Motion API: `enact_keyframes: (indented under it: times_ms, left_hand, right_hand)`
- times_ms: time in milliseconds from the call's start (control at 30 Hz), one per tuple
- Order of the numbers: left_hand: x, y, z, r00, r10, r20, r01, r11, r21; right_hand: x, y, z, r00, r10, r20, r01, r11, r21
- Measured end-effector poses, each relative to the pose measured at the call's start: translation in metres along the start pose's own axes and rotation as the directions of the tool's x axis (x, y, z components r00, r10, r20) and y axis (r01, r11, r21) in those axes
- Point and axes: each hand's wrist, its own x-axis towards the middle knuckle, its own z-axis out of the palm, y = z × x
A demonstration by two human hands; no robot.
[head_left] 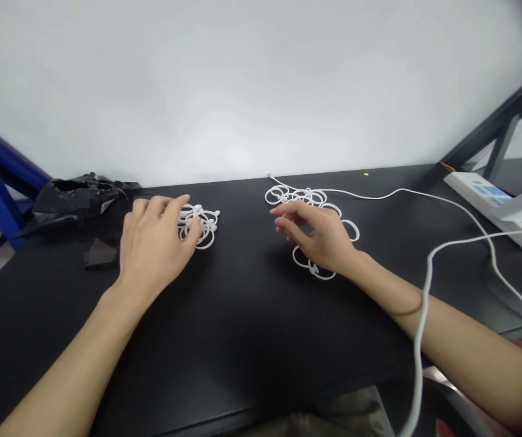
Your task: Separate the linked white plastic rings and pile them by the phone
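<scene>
My left hand (156, 233) is over a small heap of white rings (206, 226) at the left middle of the black table. Its fingers and thumb are apart, and they partly cover the heap. Over a looser, spread-out group of white rings (309, 197) on the right, my right hand (318, 233) hovers with curved fingers. A small gap shows between its thumb and forefinger, with nothing visible in it. Some of these rings, such as a pair nearer me (322, 276), lie below the hand. The rings are thin and carry small knobs.
A crumpled black plastic bag (76, 197) lies at the far left. White cables (429, 273) cross the right side, one over my forearm. A white power strip (493, 197) with blue parts stands at the right. Behind the black table (224, 340) rises a white wall.
</scene>
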Motion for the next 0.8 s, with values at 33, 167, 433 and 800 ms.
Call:
enact_keyframes:
  times_ms: [33,167,433,800]
  left_hand:
    - [0.0,-0.004,0.0,0.998,-0.028,0.054,0.028,1.0,0.011]
    - [0.002,-0.011,0.001,0.979,-0.147,0.141,0.15,0.989,-0.007]
    - [0.006,-0.022,0.005,0.91,-0.274,0.31,0.305,0.951,-0.053]
    - [0.006,-0.001,-0.001,0.979,-0.08,0.189,0.105,0.987,-0.124]
  right_hand:
    - [0.0,-0.001,0.0,1.0,0.001,0.016,-0.001,1.0,-0.009]
    - [0.0,-0.004,0.0,0.998,0.01,0.064,-0.007,0.999,-0.035]
    - [0.0,-0.001,-0.003,0.992,0.04,0.12,-0.029,0.996,-0.086]
    - [0.013,0.014,-0.037,0.822,0.351,0.448,-0.181,0.908,-0.378]
